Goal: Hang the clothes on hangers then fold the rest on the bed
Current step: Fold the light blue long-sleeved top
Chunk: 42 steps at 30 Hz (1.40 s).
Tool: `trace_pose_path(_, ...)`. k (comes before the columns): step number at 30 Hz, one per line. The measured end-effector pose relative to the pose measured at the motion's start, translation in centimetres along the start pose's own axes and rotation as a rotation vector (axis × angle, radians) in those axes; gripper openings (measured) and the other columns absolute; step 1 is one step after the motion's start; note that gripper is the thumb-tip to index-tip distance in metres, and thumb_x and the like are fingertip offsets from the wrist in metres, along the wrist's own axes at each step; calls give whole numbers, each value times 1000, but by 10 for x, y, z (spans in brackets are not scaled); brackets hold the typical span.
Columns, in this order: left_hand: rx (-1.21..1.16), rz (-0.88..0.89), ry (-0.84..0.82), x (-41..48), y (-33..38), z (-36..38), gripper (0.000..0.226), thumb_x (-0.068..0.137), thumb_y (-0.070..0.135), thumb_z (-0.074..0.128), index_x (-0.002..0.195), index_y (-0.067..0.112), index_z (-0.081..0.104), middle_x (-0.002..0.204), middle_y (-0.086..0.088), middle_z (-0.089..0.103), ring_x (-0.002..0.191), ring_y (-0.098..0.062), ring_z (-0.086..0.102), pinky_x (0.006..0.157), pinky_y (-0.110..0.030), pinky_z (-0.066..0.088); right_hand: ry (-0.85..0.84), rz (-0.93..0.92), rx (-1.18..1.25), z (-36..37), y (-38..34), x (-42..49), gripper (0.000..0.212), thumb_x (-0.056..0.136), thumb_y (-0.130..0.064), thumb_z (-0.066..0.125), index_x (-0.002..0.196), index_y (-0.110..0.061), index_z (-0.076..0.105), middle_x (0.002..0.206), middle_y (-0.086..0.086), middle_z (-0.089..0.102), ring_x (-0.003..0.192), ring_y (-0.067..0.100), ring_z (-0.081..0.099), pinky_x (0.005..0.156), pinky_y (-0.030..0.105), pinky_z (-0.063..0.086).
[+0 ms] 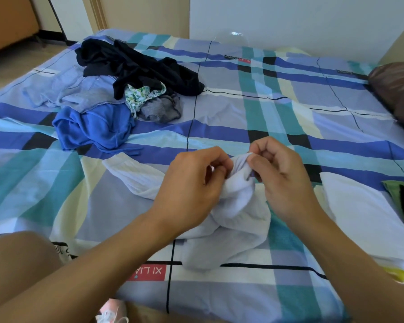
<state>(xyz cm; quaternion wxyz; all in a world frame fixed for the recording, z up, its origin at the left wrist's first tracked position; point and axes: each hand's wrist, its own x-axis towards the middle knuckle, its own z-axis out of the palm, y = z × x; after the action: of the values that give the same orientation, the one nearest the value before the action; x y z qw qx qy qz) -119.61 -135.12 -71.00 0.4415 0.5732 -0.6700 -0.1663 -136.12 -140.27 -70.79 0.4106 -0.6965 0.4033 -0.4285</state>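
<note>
On the sheet, lower centre of the frame, a red label reads "XI LIA" in white, its left end hidden under a forearm. A second red label, upper centre, and the dark script beside it are too small to read.
</note>
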Motion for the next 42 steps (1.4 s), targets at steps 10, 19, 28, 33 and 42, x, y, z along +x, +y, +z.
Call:
trace_pose_path(10,200,-83,-178,-5,-12,5,30,77,62,54,88,34,59,84,12,56,73,-6,53,64,-28,45,79,150,222,0,-1,-4,18,99,0,52,84,-7,59,70,-2,63,74,15,65,74,30,56)
trace_pose_path(19,-138,-238,-117,-3,-12,8,10,86,19,71,87,26,64,72,5,67,61,-9,58,59,-28,51,14,-100,-356,-13,-8,-1,22,84,3,67,82,-16,57,77,-6,59,69,11,54,63,16,43)
trace_pose_path(28,-177,-203,-146,-3,-13,10,21,81,8,68,87,28,65,82,5,71,79,-15,68,73,-38,59,-143,-272,-506,-22,-5,1,21,82,-7,75,86,-27,76,91,-11,60,85,10,60,74,31,52)
trace_pose_path(33,-187,-172,-198,-2,-14,8,32,78,-1,61,90,28,66,86,6,70,81,-18,68,74,-44,58,-195,-372,-691,-23,-3,3,20,81,-10,74,86,-27,65,87,-11,55,76,10,52,72,43,45)
trace_pose_path(42,-221,-108,-251,-1,-10,-4,47,72,-11,47,94,25,69,94,1,73,93,-21,70,80,-49,57,-321,-330,-620,-24,0,4,9,87,-25,64,78,-24,63,87,-10,52,80,10,53,67,42,47)
